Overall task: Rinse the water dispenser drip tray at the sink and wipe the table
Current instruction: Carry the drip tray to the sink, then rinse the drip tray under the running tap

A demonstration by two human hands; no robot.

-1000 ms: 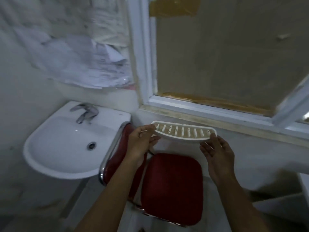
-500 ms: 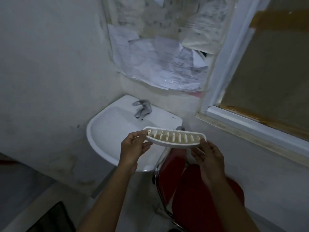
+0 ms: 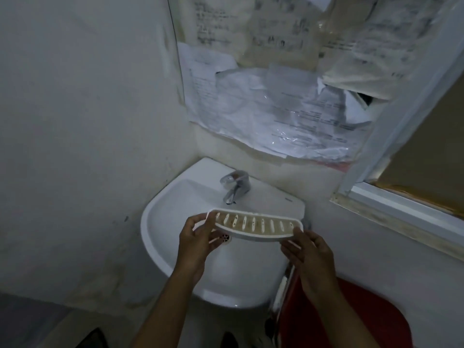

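A white curved drip tray (image 3: 254, 225) with a row of slots is held level over the basin of the white wall sink (image 3: 165, 222). My left hand (image 3: 198, 241) grips its left end and my right hand (image 3: 310, 254) grips its right end. The chrome tap (image 3: 234, 186) stands just behind the tray, with no water running. The drain (image 3: 224, 237) shows partly under the tray's left end.
A red chair with a chrome frame (image 3: 334, 312) stands right of the sink, close to my right arm. Crumpled papers under plastic (image 3: 276, 116) hang on the wall above the tap. A window frame (image 3: 391, 197) juts out on the right. The left wall is bare.
The view has swung left and closer, so the sink now sits straight ahead. The tray, held in both hands, has moved from over the red chair to over the basin.
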